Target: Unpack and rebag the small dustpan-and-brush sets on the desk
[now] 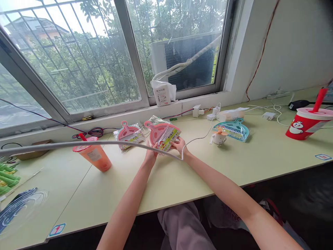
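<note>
Both my hands hold a pink dustpan-and-brush set (161, 132) in clear plastic wrap, lifted a little off the pale green desk (166, 177). My left hand (152, 153) grips its lower left edge. My right hand (180, 144) grips its lower right edge, by the printed label. A second pink packaged set (128, 134) lies just to the left on the desk. A teal set (233, 129) lies to the right, behind a small white desk fan (219, 136).
An orange drink cup with a red straw (94, 155) stands at the left, a red cup (307, 121) at the far right. A grey cable (78, 144) crosses in front of my hands. Chargers and white cords (270, 111) lie along the window sill. Green items (7, 178) sit at the far left.
</note>
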Tool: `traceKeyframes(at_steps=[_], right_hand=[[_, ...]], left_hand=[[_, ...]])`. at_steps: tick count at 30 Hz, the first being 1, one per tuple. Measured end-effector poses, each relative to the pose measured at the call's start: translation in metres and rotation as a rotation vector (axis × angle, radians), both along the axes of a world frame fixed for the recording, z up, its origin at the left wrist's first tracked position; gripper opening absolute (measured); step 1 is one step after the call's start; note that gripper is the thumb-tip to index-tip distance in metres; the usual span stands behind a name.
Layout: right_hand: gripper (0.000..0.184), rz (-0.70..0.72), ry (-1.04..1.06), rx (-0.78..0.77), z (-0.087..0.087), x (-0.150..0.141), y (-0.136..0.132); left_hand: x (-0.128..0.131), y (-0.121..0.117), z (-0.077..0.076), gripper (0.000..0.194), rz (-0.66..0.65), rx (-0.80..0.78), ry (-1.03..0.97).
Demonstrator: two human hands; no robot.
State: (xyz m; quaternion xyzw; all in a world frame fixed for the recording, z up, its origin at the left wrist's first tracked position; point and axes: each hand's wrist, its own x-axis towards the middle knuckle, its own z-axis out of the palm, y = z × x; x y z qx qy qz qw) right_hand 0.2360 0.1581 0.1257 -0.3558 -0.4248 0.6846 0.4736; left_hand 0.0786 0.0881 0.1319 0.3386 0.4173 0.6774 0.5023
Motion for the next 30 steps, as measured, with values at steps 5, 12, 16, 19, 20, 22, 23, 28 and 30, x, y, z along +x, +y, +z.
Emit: traceKeyframes(at_steps=[5, 12, 16, 19, 20, 22, 23, 28, 30], right_hand=[[0.044, -0.066, 0.026, -0.025, -0.002, -0.002, -0.001], [0.050, -0.025, 0.028, 0.005, 0.002, -0.001, -0.002], [0.048, -0.034, 0.022, 0.004, 0.005, -0.003, -0.009], [0.046, -0.086, 0.013, 0.017, 0.006, -0.005, -0.016], [0.045, -0.095, 0.014, 0.031, 0.007, -0.005, -0.017], [0.045, -0.096, 0.025, 0.062, 0.008, -0.005, -0.018], [0.045, -0.092, 0.029, 0.073, 0.008, -0.005, -0.017], [0.047, -0.056, 0.012, 0.081, 0.007, -0.005, -0.014], [0.047, -0.042, 0.012, 0.073, 0.007, -0.005, -0.014]], left_hand=[[-0.001, -0.004, 0.008, 0.081, -0.233, -0.098, -0.006], [-0.003, -0.010, 0.022, 0.073, -0.200, -0.074, -0.009], [-0.004, -0.008, 0.018, 0.074, -0.169, -0.063, 0.025], [-0.001, -0.007, 0.013, 0.078, -0.152, -0.067, 0.045], [0.000, -0.006, 0.012, 0.078, -0.140, -0.070, 0.050], [0.003, -0.006, 0.011, 0.077, -0.114, -0.068, 0.068], [0.004, -0.005, 0.010, 0.076, -0.099, -0.063, 0.080], [0.003, -0.001, 0.003, 0.067, 0.016, -0.112, 0.050], [0.002, 0.000, 0.000, 0.064, 0.058, -0.129, 0.039]])
